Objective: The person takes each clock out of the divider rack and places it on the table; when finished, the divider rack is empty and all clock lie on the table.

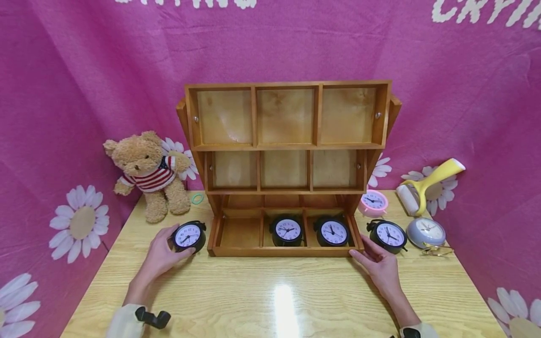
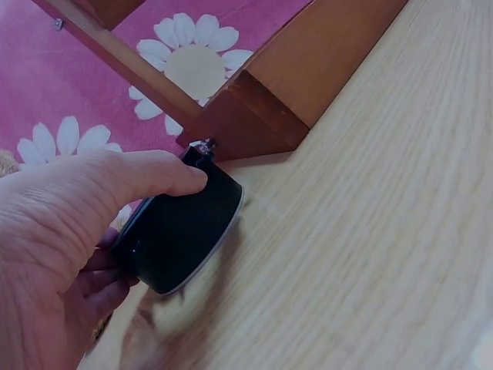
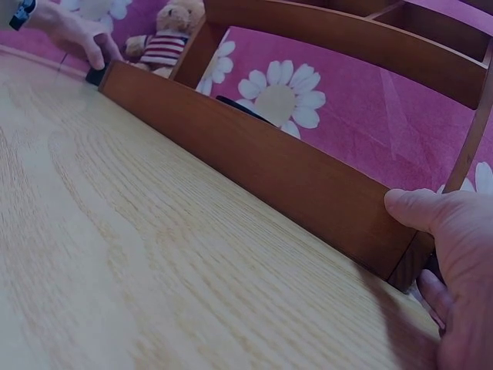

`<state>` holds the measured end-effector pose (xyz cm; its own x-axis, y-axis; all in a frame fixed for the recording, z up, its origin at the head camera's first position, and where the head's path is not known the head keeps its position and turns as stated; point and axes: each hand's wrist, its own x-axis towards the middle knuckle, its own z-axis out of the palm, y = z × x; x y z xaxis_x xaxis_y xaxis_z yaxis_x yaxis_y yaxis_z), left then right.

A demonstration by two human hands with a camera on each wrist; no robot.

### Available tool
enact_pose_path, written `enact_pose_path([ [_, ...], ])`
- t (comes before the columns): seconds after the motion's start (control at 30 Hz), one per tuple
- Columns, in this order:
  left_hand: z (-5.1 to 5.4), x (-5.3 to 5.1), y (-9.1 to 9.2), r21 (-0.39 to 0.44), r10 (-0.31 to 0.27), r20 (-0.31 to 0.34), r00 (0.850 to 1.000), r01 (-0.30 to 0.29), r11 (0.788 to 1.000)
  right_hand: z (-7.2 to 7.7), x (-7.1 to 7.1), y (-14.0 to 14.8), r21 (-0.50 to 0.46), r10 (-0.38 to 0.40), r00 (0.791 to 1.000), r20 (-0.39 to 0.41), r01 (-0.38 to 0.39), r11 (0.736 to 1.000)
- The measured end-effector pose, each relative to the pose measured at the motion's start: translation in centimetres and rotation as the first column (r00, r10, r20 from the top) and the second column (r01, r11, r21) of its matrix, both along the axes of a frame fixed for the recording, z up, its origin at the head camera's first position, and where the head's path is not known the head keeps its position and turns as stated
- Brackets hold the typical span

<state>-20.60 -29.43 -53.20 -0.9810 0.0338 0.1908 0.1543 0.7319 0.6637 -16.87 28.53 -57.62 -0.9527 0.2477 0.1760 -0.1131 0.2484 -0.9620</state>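
My left hand grips a round black alarm clock by its sides, just left of the wooden three-tier organizer. In the left wrist view the thumb lies on the clock's black casing, close to the organizer's corner. With the thumb on the front board and fingers around the side, my right hand holds the organizer's lower right corner. Two more black alarm clocks sit in the bottom tier, one in the middle compartment and one in the right. The bottom left compartment holds nothing.
Right of the organizer are another black alarm clock, a pink clock, a grey clock, gold-rimmed glasses and a yellow-handled lint roller. A teddy bear and green ring are at the left.
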Motion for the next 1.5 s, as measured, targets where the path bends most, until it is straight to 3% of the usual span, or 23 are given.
enact_pose_path([
  [0.2,-0.1,0.1,-0.1,0.055,0.004,-0.011,1.000,-0.004,0.998,0.1,0.0,0.0,0.006,0.005,1.000,-0.004,-0.005,1.000],
  [0.4,0.1,0.1,-0.1,0.075,-0.002,0.036,0.999,0.000,0.997,0.2,0.1,-0.1,0.002,0.006,1.000,0.000,-0.006,1.000],
  [0.5,0.2,0.2,0.1,0.068,0.011,0.029,0.999,-0.013,0.998,0.2,0.1,0.0,0.001,0.007,1.000,0.008,-0.007,1.000],
  [0.7,1.1,0.7,1.5,0.106,0.083,-0.119,0.989,-0.071,0.992,0.2,0.0,0.0,0.009,0.005,1.000,0.004,-0.005,1.000],
  [0.83,1.7,1.0,2.9,0.164,0.094,-0.210,0.973,-0.060,0.985,0.2,0.0,0.0,-0.004,0.008,1.000,0.007,-0.008,1.000],
  [1.07,1.7,1.2,5.3,0.217,0.040,-0.281,0.959,0.023,0.976,0.1,0.0,0.0,-0.026,0.017,1.000,0.006,-0.017,1.000],
  [1.33,2.3,1.5,8.7,0.221,-0.067,-0.201,0.977,0.112,0.969,0.0,-0.1,0.0,-0.024,0.012,1.000,-0.001,-0.012,1.000],
  [1.5,2.5,1.2,11.2,0.249,-0.135,-0.179,0.975,0.178,0.952,0.0,-0.1,0.1,-0.002,0.004,1.000,0.000,-0.004,1.000],
])
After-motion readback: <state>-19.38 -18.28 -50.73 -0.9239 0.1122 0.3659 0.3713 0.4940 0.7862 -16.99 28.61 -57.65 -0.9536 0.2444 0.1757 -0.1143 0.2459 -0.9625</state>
